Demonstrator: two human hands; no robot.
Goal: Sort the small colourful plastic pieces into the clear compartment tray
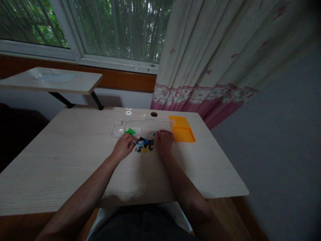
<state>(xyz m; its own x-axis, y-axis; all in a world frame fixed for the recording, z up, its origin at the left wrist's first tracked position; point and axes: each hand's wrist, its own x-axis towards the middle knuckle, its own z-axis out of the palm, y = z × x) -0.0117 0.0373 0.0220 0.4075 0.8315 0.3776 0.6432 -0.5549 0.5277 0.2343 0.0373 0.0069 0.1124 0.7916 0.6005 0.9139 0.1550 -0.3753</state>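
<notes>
A loose pile of small plastic pieces (144,144), blue, black, dark red and yellow, lies on the table between my hands. My left hand (123,146) rests at the pile's left edge, its fingers reaching out to the pieces and slightly apart. Pinched at the fingertips of my right hand (165,140) is a small blue piece (154,134), just above the pile's right side. Behind the hands stands a clear compartment tray (142,127). Green pieces (130,131) are heaped in one of its front compartments, left of the middle.
An open orange plastic case (184,133) lies right of the tray, close to my right hand. Behind the tray is a round hole (153,114) in the wooden table (62,160). A raised shelf (82,82) stands at back left; a curtain (190,67) hangs behind.
</notes>
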